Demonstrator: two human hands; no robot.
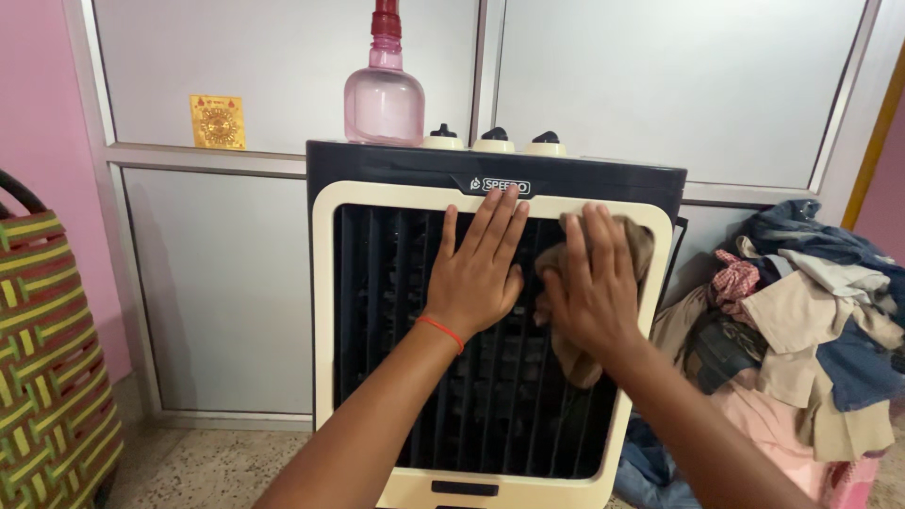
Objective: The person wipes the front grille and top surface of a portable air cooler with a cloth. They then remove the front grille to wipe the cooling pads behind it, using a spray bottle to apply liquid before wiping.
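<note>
Right hand (592, 283) presses brown cloth (575, 353) on cooler grille (396, 311); gold square sticker (218, 122) upper left.

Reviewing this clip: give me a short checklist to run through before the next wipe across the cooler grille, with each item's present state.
1. Cloth under right hand, pressed on the grille: ok.
2. Left hand flat on the grille, bracing the air cooler: ok.
3. Pink bottle upright on the cooler top, near the back edge: ok.
4. Three knobs clear of both hands: ok.
5. Clothes pile touching the cooler's right side: cannot tell.
6. Cooler switched off: cannot tell.
</note>
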